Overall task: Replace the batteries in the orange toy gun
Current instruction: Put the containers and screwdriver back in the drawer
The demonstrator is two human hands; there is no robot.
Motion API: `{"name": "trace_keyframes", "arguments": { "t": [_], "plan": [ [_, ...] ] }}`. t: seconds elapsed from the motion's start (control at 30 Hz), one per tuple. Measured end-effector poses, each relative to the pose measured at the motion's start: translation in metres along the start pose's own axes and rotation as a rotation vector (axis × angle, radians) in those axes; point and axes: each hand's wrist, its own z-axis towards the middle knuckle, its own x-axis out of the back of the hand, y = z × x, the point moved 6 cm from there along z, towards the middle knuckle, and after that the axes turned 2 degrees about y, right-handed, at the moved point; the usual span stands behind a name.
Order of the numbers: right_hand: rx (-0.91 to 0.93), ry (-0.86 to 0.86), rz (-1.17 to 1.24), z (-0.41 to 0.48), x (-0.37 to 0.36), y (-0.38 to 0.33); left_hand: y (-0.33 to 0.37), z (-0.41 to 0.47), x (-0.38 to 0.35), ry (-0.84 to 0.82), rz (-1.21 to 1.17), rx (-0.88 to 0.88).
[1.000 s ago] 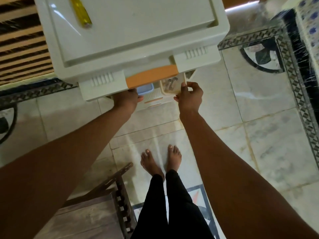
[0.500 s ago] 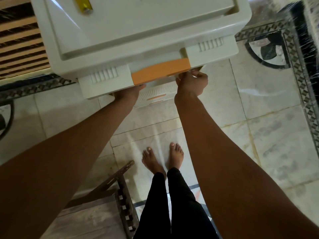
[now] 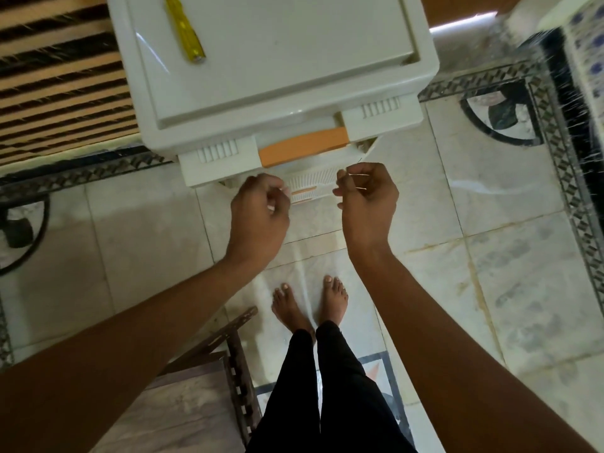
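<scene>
A marble-tiled floor (image 3: 490, 256) with dark patterned borders surrounds a cream plastic drawer cabinet (image 3: 277, 76), seen from above the standing person's bare feet; a wooden chair (image 3: 209, 371) sits at lower left and a striped mat (image 3: 58, 93) lies beyond the cabinet; on the cabinet's top rests a yellow-handled tool (image 3: 184, 31), probably a screwdriver, its long axis running away from the viewer. The left hand (image 3: 258, 214) and right hand (image 3: 367, 201) hover just in front of the drawer fronts, apart from them, below the orange handle (image 3: 304, 147) of the upper drawer; both are loosely curled, fingers bent inward, and neither appears to hold anything, though the palms face away from the camera. The orange toy gun is nowhere in view, nor are any batteries; whether either lies inside a drawer cannot be told. The drawers look pushed in or nearly so. By this reading the work is at the fetching stage; the tool lies up and left of the hands, with the left hand the nearer.
</scene>
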Motion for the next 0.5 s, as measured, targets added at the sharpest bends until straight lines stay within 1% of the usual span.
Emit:
{"name": "trace_keyframes", "arguments": {
  "t": [0.07, 0.17, 0.23, 0.3, 0.37, 0.4, 0.43, 0.5],
  "plan": [
    [0.131, -0.046, -0.033, -0.017, 0.008, -0.027, 0.026, -0.029, 0.013, -0.073, -0.003, -0.081],
    [0.317, -0.092, -0.069, -0.036, 0.017, -0.071, 0.057, -0.042, 0.037, -0.092, 0.056, -0.285],
    [0.505, -0.101, -0.102, -0.042, 0.019, -0.102, 0.085, -0.035, 0.058, -0.043, 0.064, -0.435],
    [0.745, -0.093, -0.177, -0.044, 0.013, -0.127, 0.11, -0.026, 0.078, 0.037, 0.114, -0.535],
    [0.929, -0.074, -0.275, -0.039, 0.002, -0.142, 0.124, -0.007, 0.098, 0.161, 0.153, -0.562],
    [0.981, -0.075, -0.32, -0.034, -0.005, -0.145, 0.126, 0.006, 0.107, 0.225, 0.164, -0.545],
    [1.01, -0.084, -0.362, -0.028, -0.013, -0.148, 0.124, 0.02, 0.115, 0.281, 0.18, -0.503],
    [1.027, -0.108, -0.439, -0.016, -0.025, -0.146, 0.115, 0.046, 0.126, 0.346, 0.209, -0.353]
  ]
}}
